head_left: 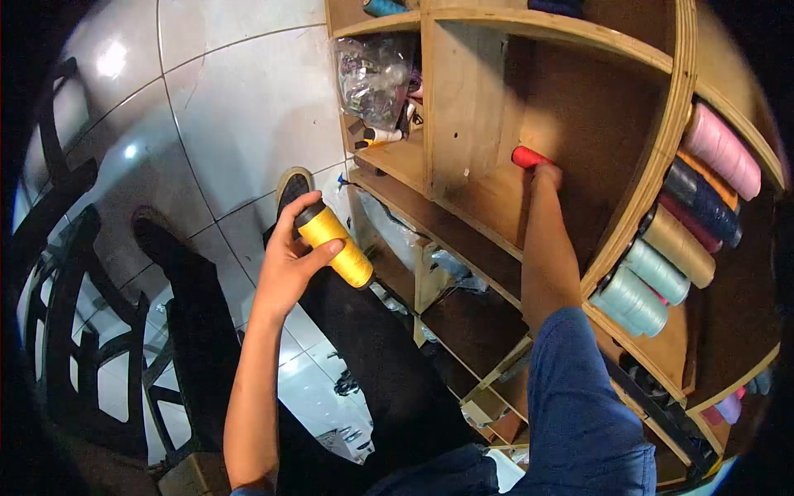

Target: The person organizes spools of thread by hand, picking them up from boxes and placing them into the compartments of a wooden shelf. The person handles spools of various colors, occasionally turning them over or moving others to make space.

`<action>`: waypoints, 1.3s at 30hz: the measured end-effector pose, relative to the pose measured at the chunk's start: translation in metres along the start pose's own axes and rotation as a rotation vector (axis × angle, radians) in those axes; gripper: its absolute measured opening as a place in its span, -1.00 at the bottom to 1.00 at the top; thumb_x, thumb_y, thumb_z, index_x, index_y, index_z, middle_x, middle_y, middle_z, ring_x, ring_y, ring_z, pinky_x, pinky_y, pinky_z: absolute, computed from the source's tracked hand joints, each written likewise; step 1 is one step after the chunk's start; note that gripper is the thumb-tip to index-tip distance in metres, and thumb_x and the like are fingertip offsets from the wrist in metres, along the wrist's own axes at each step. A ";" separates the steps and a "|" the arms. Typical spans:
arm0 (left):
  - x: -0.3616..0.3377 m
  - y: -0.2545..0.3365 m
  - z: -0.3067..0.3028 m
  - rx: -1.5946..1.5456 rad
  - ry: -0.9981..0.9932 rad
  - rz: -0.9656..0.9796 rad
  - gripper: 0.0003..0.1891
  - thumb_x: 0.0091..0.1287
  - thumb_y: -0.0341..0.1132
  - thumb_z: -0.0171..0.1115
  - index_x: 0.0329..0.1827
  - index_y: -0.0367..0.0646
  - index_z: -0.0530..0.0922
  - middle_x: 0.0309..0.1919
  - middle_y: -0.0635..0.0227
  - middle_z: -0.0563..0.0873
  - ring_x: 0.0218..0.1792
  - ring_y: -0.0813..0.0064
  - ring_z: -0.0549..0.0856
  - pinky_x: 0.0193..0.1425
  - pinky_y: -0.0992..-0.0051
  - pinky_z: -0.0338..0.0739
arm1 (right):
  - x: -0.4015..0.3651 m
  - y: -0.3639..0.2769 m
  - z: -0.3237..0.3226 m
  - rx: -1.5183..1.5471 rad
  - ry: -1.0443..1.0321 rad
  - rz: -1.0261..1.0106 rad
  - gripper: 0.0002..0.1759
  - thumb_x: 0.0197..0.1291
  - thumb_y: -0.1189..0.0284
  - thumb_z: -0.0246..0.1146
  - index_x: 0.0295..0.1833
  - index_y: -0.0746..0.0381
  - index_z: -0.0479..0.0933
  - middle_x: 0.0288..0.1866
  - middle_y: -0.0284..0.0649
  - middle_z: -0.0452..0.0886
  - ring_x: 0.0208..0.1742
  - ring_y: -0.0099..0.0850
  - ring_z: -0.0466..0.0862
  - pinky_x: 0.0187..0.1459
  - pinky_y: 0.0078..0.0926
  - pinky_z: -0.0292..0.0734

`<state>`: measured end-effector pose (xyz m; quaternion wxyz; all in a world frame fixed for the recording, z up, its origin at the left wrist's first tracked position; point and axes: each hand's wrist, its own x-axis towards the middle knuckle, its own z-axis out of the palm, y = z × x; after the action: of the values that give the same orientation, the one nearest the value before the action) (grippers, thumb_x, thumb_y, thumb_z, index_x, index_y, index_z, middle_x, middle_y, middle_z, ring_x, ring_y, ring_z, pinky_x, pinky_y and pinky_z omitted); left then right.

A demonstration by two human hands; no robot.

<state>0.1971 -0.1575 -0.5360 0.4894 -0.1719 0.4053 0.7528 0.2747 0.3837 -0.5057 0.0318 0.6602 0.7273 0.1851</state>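
My left hand [299,263] is wrapped round a yellow thread spool [337,248] with a dark end, held tilted above my leg. My right hand [547,174] reaches into a wooden shelf compartment [477,124] and holds a small red spool [528,157] near its back corner. The fingers of my right hand are partly hidden by the hand itself. To the right, pink [724,150], dark blue, tan [680,246] and pale blue spools [633,299] lie in the neighbouring compartment.
A clear plastic bag [374,78] and a white spool [383,136] sit in the compartment on the left. Lower shelves [471,326] hold plastic-wrapped items. Black chair-like frames [120,339] stand at the left on the tiled floor [240,99].
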 end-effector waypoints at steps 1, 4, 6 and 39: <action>0.000 -0.001 0.002 -0.013 0.005 -0.020 -0.36 0.15 -0.50 0.37 0.31 -0.10 0.33 -0.04 0.36 0.52 -0.12 0.52 0.58 0.02 0.48 0.54 | 0.004 0.003 0.004 -0.015 0.027 -0.019 -0.68 0.15 0.39 0.18 -0.05 0.35 0.62 -0.21 -0.14 0.71 -0.30 -0.39 0.71 -0.29 -0.41 0.61; 0.005 0.002 0.007 -0.030 -0.001 -0.044 -0.36 0.15 -0.51 0.37 0.31 -0.10 0.33 -0.03 0.35 0.52 -0.10 0.52 0.58 0.03 0.47 0.53 | 0.007 0.002 0.005 0.028 -0.015 0.001 -0.66 0.13 0.36 0.20 -0.04 0.35 0.62 -0.20 -0.12 0.70 -0.28 -0.36 0.71 -0.26 -0.39 0.61; 0.007 -0.001 0.006 -0.018 -0.019 -0.028 -0.36 0.15 -0.51 0.37 0.31 -0.10 0.32 -0.04 0.35 0.52 -0.09 0.52 0.57 0.03 0.47 0.52 | 0.006 0.000 0.003 0.059 -0.049 0.019 -0.64 0.12 0.34 0.21 -0.04 0.35 0.61 -0.20 -0.10 0.70 -0.26 -0.34 0.71 -0.24 -0.38 0.60; 0.015 0.019 0.008 -0.322 0.200 -0.067 -0.39 0.29 -0.38 0.28 0.35 -0.19 0.18 0.05 0.13 0.49 0.04 0.26 0.63 0.02 0.29 0.68 | -0.323 -0.084 -0.156 0.599 -1.311 -0.835 -0.51 0.15 0.36 0.34 0.16 0.32 0.46 0.06 -0.17 0.58 0.04 -0.42 0.60 0.13 -0.45 0.46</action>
<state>0.1746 -0.1462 -0.5323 0.4377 -0.3355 0.3203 0.7702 0.1906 0.0295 -0.4508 0.3378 0.2908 0.7649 -0.4651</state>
